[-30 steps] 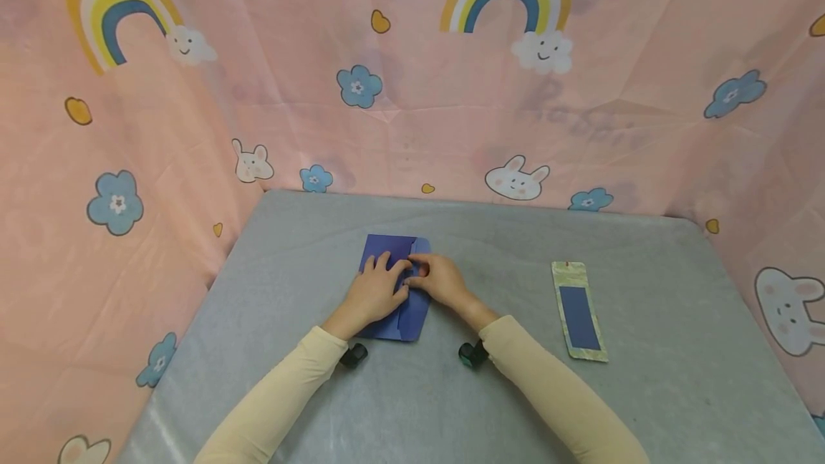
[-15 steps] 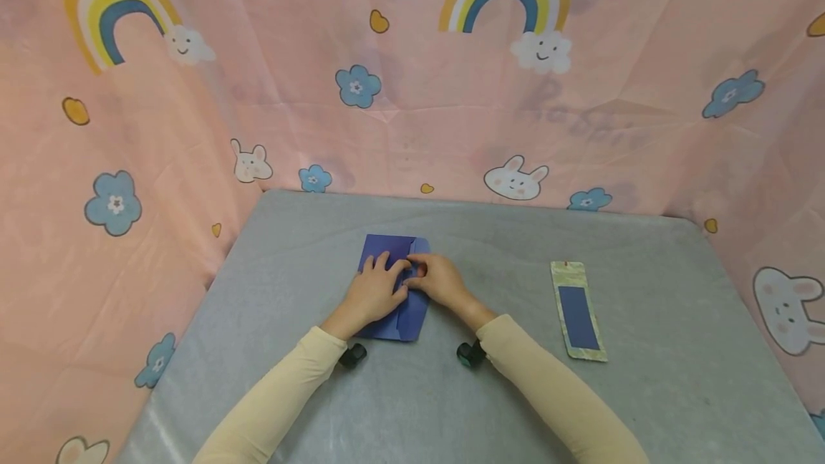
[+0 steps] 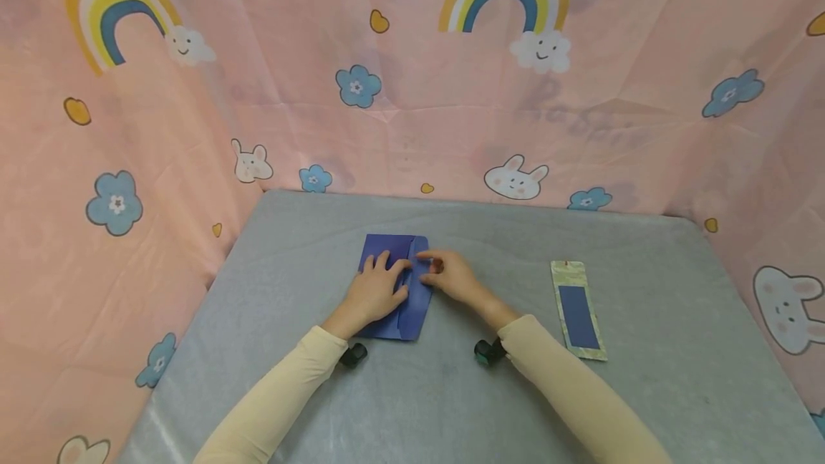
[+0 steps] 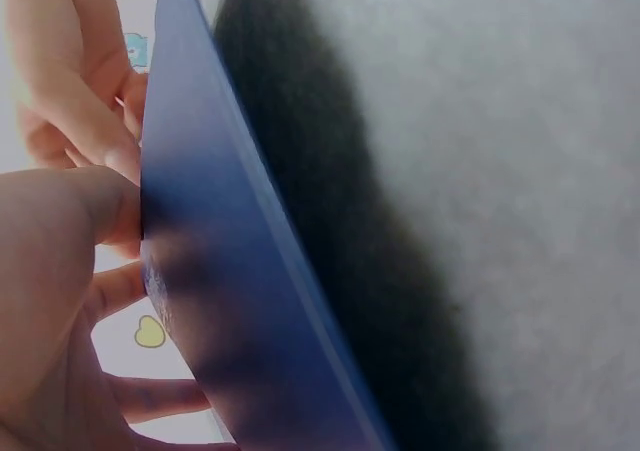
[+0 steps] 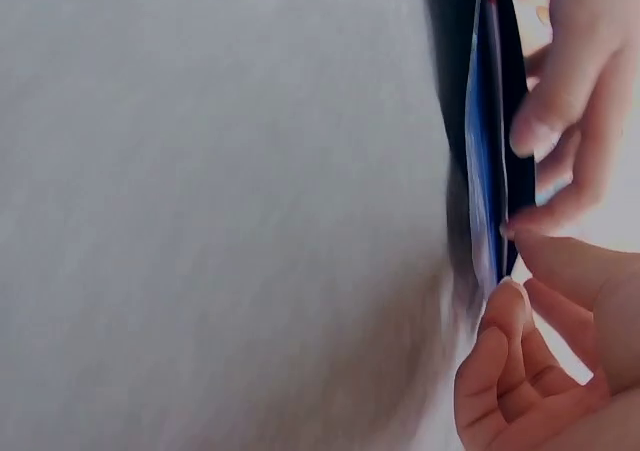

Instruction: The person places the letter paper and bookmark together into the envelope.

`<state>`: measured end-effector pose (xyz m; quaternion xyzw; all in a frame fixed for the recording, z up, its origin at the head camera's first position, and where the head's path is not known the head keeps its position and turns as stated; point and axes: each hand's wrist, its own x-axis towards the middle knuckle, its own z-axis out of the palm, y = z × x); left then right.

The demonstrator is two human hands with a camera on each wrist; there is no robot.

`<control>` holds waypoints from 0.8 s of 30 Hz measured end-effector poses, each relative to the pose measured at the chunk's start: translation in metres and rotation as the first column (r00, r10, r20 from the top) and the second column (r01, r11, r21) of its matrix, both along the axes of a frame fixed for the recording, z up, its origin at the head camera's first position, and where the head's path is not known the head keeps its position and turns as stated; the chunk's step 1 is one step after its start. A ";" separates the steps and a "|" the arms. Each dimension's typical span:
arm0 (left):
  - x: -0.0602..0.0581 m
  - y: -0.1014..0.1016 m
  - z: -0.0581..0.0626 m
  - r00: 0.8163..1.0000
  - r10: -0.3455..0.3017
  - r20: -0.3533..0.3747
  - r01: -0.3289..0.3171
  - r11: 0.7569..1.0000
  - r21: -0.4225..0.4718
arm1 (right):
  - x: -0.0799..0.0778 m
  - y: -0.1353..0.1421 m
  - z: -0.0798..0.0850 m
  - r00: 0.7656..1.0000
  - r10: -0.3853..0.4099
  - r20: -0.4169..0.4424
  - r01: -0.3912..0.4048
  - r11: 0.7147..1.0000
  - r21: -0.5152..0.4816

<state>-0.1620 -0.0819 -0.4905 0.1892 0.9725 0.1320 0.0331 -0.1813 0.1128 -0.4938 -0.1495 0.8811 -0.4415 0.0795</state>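
Note:
A blue-purple paper envelope [image 3: 387,324] lies on the grey-covered table, its paler flap [image 3: 419,306] spread to the right. My left hand [image 3: 375,291] rests on the envelope with fingers spread, the thumb and index finger near the pocket's edge. At the flap's right side is my right hand [image 3: 451,278], thumb and index fingertips over the flap and apart from each other. In the right wrist view, the envelope [image 5: 483,141] is seen edge-on, with thin layers, and the right fingertips [image 5: 508,296] sit at its near end. No object shows between those fingertips.
To the right lies a narrow pale green strip-shaped piece [image 3: 578,310] with a dark blue rectangle on it. The grey table cover [image 3: 490,407] extends around the hands. A pink printed curtain [image 3: 412,127] hangs behind the table and along both sides.
My right hand has shifted a little to the right, from the pocket's edge onto the flap. The left hand, the envelope and the green strip have stayed in place.

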 end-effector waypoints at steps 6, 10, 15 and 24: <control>0.001 0.000 0.001 1.000 -0.001 0.011 0.001 1.000 -0.008 | 0.005 0.029 0.009 1.000 0.017 0.011 -0.017 1.000 0.001; 0.002 0.001 0.002 1.000 0.002 0.019 -0.002 1.000 -0.001 | 0.012 0.052 0.015 1.000 0.013 -0.023 -0.013 1.000 -0.003; 0.002 0.001 0.002 1.000 -0.001 0.018 0.001 1.000 0.007 | 0.025 0.085 0.016 0.995 -0.017 -0.095 0.019 0.999 0.025; 0.002 -0.001 0.002 1.000 -0.009 0.015 0.009 1.000 0.008 | 0.047 0.142 0.009 0.981 -0.106 -0.165 0.131 0.979 0.153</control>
